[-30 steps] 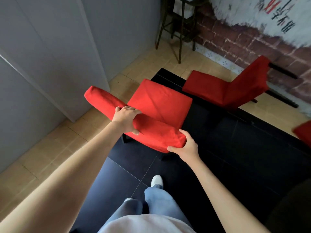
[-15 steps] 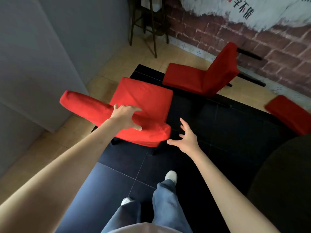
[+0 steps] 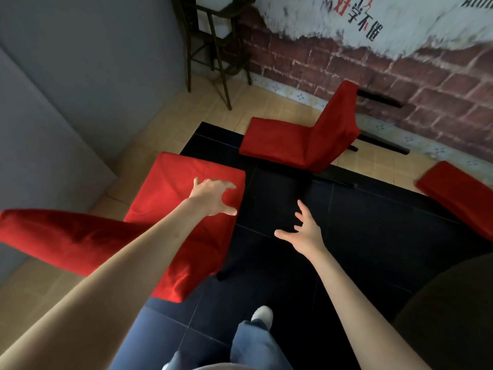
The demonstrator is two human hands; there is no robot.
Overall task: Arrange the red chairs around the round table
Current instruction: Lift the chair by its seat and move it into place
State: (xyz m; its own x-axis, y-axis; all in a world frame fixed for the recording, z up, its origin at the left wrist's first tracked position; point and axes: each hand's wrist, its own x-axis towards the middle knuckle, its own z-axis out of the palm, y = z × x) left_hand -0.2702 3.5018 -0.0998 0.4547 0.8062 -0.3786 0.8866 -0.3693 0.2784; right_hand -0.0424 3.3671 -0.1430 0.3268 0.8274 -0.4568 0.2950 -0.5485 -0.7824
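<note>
Near chair (image 3: 170,209) sits just left, seat long axis running away from us. Left hand (image 3: 213,196) hovers spread over the seat, gripping nothing; right hand (image 3: 304,233) is splayed, empty, over dark floor. Next chair (image 3: 301,142) lies far, ahead-right, so our right hand looks nearer.

Dim, flat indoor light; soft shadows. Motion blur smears brick wall (image 3: 373,76) at upper right. Wide-angle bending at edges; black floor (image 3: 373,222) underexposed.
</note>
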